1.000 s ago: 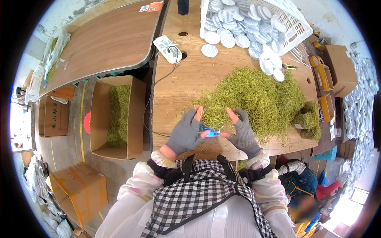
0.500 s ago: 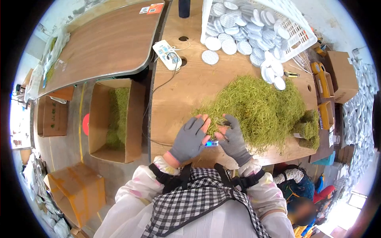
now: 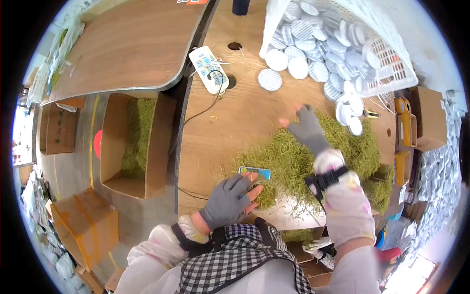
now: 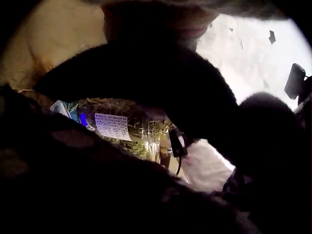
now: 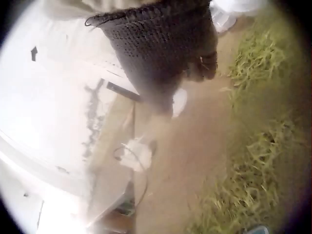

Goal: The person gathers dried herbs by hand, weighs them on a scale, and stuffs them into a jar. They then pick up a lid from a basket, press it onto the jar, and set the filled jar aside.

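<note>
My left hand (image 3: 226, 202), in a grey glove with bare fingertips, holds a clear jar (image 4: 139, 127) filled with dried green stalks, near the table's front edge. A label with rows of small print shows on the jar's side in the left wrist view. Just beyond this hand sits a small blue scale (image 3: 262, 173). My right hand (image 3: 309, 131), gloved alike, reaches over the far edge of the green stalk pile (image 3: 289, 161), fingers extended and holding nothing. In the right wrist view its glove (image 5: 161, 53) is above the bare wood beside the stalks.
A white plastic basket (image 3: 391, 76) of round silver-white discs stands at the back right; a few discs (image 3: 270, 80) lie outside it. A power strip (image 3: 209, 68) with a cord is on the left. A cardboard box (image 3: 159, 147) holding green stalks stands left of the table.
Both hands were together over the scale, handling stalks. The left has drawn back toward the body with the jar; the right has moved forward over the table. The scale's top now shows.
</note>
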Available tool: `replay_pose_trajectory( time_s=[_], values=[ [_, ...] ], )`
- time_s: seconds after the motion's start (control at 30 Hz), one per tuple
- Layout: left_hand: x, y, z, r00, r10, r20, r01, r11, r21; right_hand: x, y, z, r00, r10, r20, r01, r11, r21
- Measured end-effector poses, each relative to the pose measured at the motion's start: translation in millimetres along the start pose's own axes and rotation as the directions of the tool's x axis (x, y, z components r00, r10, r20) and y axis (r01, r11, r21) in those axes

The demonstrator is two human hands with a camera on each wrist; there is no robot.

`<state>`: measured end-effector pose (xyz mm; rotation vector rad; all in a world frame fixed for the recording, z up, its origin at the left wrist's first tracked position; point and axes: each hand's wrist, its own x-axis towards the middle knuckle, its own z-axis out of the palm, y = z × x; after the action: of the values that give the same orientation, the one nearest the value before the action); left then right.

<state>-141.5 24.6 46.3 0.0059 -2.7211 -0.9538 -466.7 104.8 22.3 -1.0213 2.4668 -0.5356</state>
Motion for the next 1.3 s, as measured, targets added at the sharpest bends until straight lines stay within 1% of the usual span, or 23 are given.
replay_pose_trajectory(
  time_s=[0.03, 0.07, 0.13, 0.17, 0.23, 0.33, 0.43, 0.47, 0.53, 0.57, 0.6, 0.63, 0.67, 0.7, 0.77, 0.83, 0.87, 0.93, 0.97, 1.07, 1.13, 1.27, 1.3],
  values=[
    [0.1, -0.8, -1.5, 1.000, -0.025, 0.014, 0.026, 0.999, -0.032, 26.0, -0.1, 9.0, 0.999, -0.004, -0.032, -0.001, 0.989, -0.145],
    [0.9, -1.4, -3.6, 0.999, -0.042, 0.016, 0.042, 0.999, -0.027, 50.0, -7.4, 13.7, 1.000, -0.013, -0.018, 0.010, 0.990, -0.138],
    [2.6, -2.1, -6.0, 0.996, -0.071, 0.063, 0.076, 0.993, -0.089, 88.6, -22.0, 24.8, 0.994, 0.112, 0.012, -0.105, 0.959, -0.265],
    [2.8, -3.9, -5.2, 0.994, -0.083, 0.076, 0.090, 0.992, -0.089, 101.6, -31.3, 27.7, 0.993, 0.116, 0.027, -0.106, 0.961, -0.256],
    [1.8, -4.9, -2.4, 0.994, -0.074, 0.079, 0.080, 0.994, -0.078, 119.7, -43.9, 32.4, 0.986, 0.166, -0.036, -0.169, 0.951, -0.259],
    [2.8, -7.1, -3.2, 0.991, -0.073, 0.109, 0.088, 0.987, -0.132, 135.8, -52.3, 46.9, 0.982, 0.171, -0.080, -0.187, 0.939, -0.289],
    [2.9, -4.1, -3.9, 0.981, -0.102, 0.164, 0.119, 0.988, -0.100, 139.0, -52.0, 46.6, 0.993, 0.078, -0.090, -0.099, 0.962, -0.254],
    [2.7, -2.8, -4.5, 0.979, -0.098, 0.176, 0.119, 0.987, -0.108, 134.5, -50.5, 44.5, 0.992, 0.092, -0.086, -0.112, 0.961, -0.253],
    [6.1, -1.6, -4.5, 0.985, -0.110, 0.134, 0.126, 0.985, -0.115, 127.0, -49.8, 30.8, 0.995, 0.089, 0.038, -0.074, 0.954, -0.290],
    [7.1, -1.0, -4.3, 0.987, -0.100, 0.124, 0.115, 0.986, -0.124, 119.9, -52.8, 15.0, 0.995, 0.091, 0.029, -0.078, 0.950, -0.303],
    [6.9, -0.7, -4.2, 0.990, -0.100, 0.104, 0.112, 0.986, -0.124, 107.9, -54.7, -3.8, 0.935, 0.212, 0.284, -0.171, 0.972, -0.163],
    [6.1, -0.2, -4.1, 0.992, -0.101, 0.081, 0.111, 0.986, -0.123, 90.8, -55.3, -19.3, 0.802, 0.275, 0.530, -0.294, 0.954, -0.049],
    [4.5, 3.8, -4.3, 0.995, -0.089, 0.040, 0.094, 0.987, -0.130, 44.9, -38.5, -22.2, 0.907, 0.076, 0.414, -0.177, 0.962, 0.210],
    [3.2, 3.7, -4.0, 0.993, -0.111, 0.037, 0.115, 0.985, -0.130, -8.3, -17.8, -15.5, 0.962, -0.105, 0.253, -0.022, 0.891, 0.454],
    [0.1, 3.5, -1.7, 0.992, -0.125, 0.016, 0.126, 0.983, -0.131, -80.4, -27.5, -31.3, 0.943, -0.116, 0.313, -0.057, 0.868, 0.493],
    [-3.2, 4.2, 1.7, 0.993, -0.113, -0.033, 0.108, 0.985, -0.136, -132.3, -41.2, -34.2, 0.914, -0.078, 0.398, -0.074, 0.932, 0.354],
    [-3.6, 6.2, 1.4, 0.994, -0.103, -0.047, 0.096, 0.987, -0.131, -155.2, -40.2, -26.1, 0.919, -0.083, 0.386, -0.061, 0.936, 0.348],
    [-5.0, 11.3, 0.2, 0.989, -0.128, -0.072, 0.119, 0.986, -0.114, -190.6, -23.7, 9.3, 0.954, -0.170, 0.247, 0.022, 0.860, 0.509],
    [-6.4, 13.5, 0.5, 0.990, -0.117, -0.082, 0.109, 0.989, -0.104, -201.0, -27.3, 20.1, 0.961, -0.221, 0.166, 0.131, 0.891, 0.434],
    [-11.9, 19.2, 4.7, 0.980, -0.150, -0.131, 0.132, 0.982, -0.137, -220.0, -47.8, 39.1, 0.981, -0.189, 0.048, 0.150, 0.888, 0.435],
    [-15.7, 22.5, 9.6, 0.943, -0.291, -0.164, 0.254, 0.943, -0.213, -223.8, -51.9, 49.5, 0.983, -0.152, -0.106, 0.180, 0.917, 0.356],
    [-27.1, 21.8, 8.8, 0.936, -0.287, -0.206, 0.223, 0.932, -0.286, -225.3, -47.0, 62.6, 0.989, -0.066, -0.134, 0.113, 0.914, 0.389],
    [-31.2, 22.0, 8.5, 0.931, -0.328, -0.160, 0.258, 0.901, -0.349, -225.0, -43.8, 65.1, 0.990, -0.051, -0.132, 0.099, 0.915, 0.392]
  ],
)
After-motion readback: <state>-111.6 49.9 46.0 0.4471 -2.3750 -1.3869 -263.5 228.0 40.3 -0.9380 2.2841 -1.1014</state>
